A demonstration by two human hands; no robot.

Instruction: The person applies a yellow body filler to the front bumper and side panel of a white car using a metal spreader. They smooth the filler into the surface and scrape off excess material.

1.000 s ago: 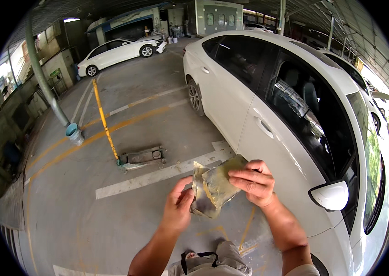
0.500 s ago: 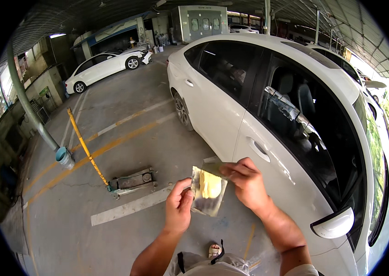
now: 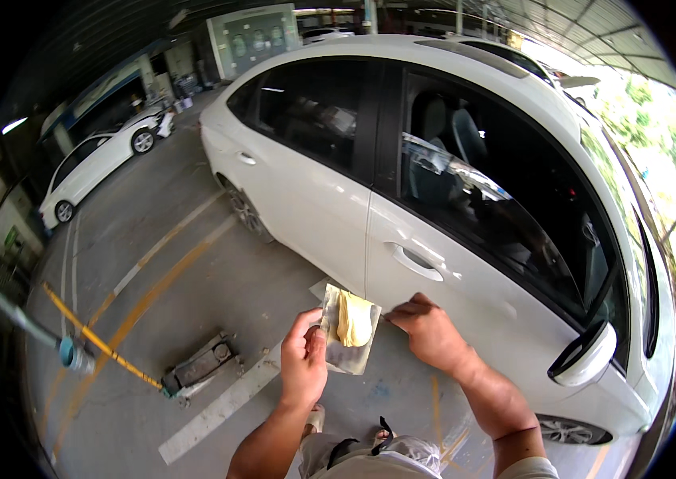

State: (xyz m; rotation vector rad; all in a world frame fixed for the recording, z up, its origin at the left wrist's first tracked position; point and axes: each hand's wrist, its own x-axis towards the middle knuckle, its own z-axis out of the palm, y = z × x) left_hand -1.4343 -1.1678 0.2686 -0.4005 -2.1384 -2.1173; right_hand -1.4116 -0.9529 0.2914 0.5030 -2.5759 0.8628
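My left hand (image 3: 303,359) is closed on the left edge of a flat, greyish putty board (image 3: 344,358), thumb on top. A thick smear of pale yellow putty (image 3: 355,319) covers the board's upper middle. Just right of the board, my right hand (image 3: 436,335) pinches a thin, dark putty spreader (image 3: 389,318). The spreader shows nearly edge-on, mostly hidden by the fingers, and whether it touches the board I cannot tell. Both hands are in front of a white car's front door (image 3: 465,319).
The white car (image 3: 306,176) fills the right side, its mirror (image 3: 589,355) jutting out near my right forearm. On the floor to the left lies a jack (image 3: 202,363) with a yellow handle (image 3: 102,343), near a blue bucket (image 3: 74,355). Another white car (image 3: 102,160) stands farther back.
My view has swung right, so the car and jack appear farther left. The right hand has lowered, and the spreader, earlier over the board's top edge, is now at its right side.
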